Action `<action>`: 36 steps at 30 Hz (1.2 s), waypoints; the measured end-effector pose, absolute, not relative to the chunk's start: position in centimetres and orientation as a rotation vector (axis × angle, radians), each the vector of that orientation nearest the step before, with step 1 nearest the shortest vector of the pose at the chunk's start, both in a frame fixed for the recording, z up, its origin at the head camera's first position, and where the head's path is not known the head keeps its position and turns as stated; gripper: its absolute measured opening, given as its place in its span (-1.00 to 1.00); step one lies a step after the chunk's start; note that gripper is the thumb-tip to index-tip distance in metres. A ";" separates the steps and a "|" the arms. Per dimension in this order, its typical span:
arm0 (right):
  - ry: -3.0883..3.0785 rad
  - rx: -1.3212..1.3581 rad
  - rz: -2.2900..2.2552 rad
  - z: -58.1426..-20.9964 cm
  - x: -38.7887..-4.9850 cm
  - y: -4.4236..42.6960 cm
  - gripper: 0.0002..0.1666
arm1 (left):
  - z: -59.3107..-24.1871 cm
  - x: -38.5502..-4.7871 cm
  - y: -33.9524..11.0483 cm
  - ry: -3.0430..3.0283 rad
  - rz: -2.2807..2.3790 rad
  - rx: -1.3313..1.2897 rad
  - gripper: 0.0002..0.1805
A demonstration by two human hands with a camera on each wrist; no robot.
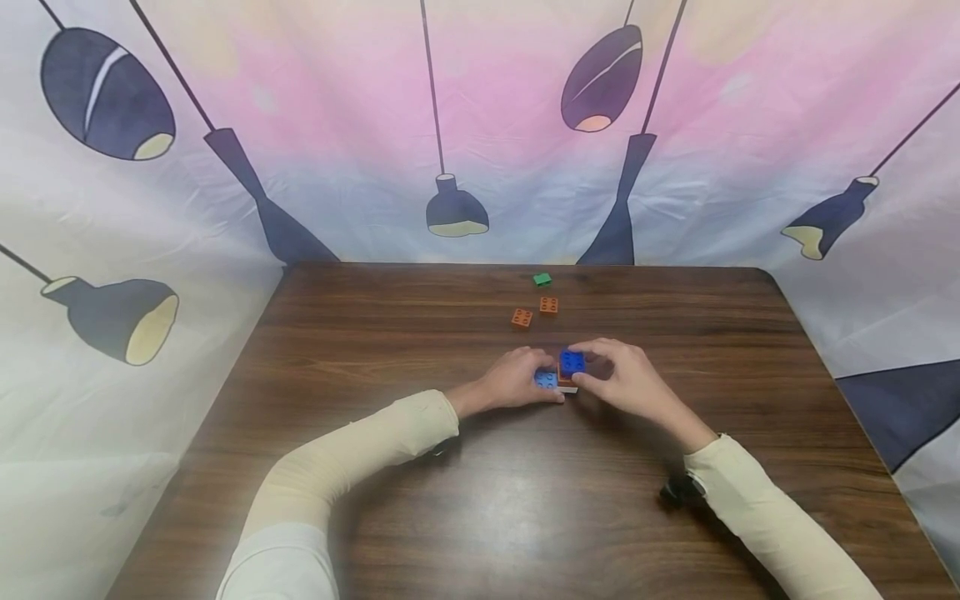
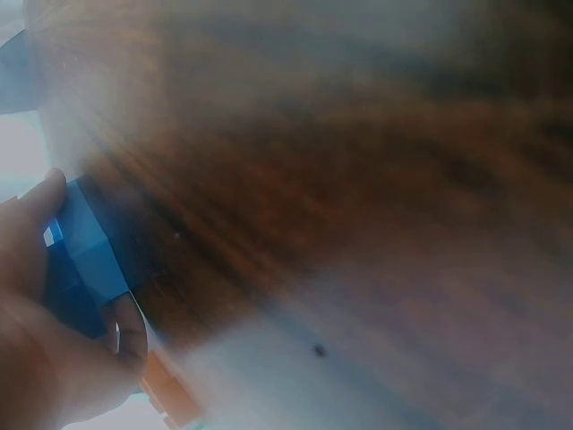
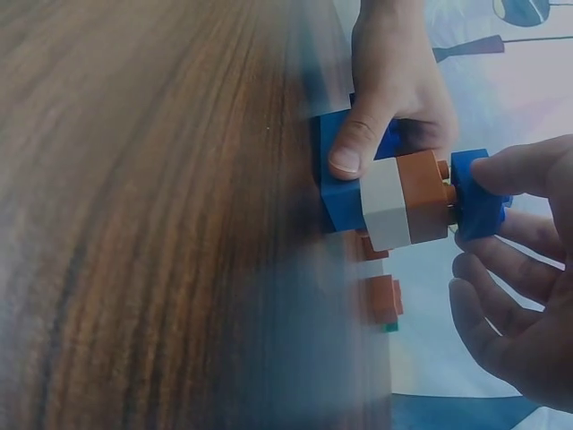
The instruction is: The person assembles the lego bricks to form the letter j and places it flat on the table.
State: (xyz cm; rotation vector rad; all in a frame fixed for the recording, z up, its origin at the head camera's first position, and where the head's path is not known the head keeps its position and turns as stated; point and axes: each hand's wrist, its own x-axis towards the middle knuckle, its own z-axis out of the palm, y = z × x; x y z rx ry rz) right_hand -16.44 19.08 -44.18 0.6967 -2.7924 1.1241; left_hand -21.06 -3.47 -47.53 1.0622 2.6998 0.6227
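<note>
A small stack of toy building bricks stands on the wooden table (image 1: 480, 500). At its bottom is a blue brick (image 3: 338, 184), with a white brick (image 3: 385, 206) and an orange brick (image 3: 422, 197) above. My left hand (image 1: 516, 379) grips the bottom blue brick from the side, its thumb along the near face. Above the orange brick, my right hand (image 1: 626, 379) pinches a dark blue brick (image 1: 572, 362) between thumb and fingers. That brick sits slightly tilted over the orange studs, a few of which still show in the right wrist view. Only the blue bottom piece (image 2: 85, 255) shows clearly in the left wrist view.
Beyond the stack lie two loose orange bricks (image 1: 522, 317) and a green brick (image 1: 542, 280), near the table's far edge. A printed cloth with lamp drawings (image 1: 457, 208) hangs behind the table.
</note>
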 end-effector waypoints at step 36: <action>-2.801 0.839 0.869 -44.2 -16.7 18.9 -0.54 | -47.4 -21.2 -3.5 2.684 0.658 1.098 -0.44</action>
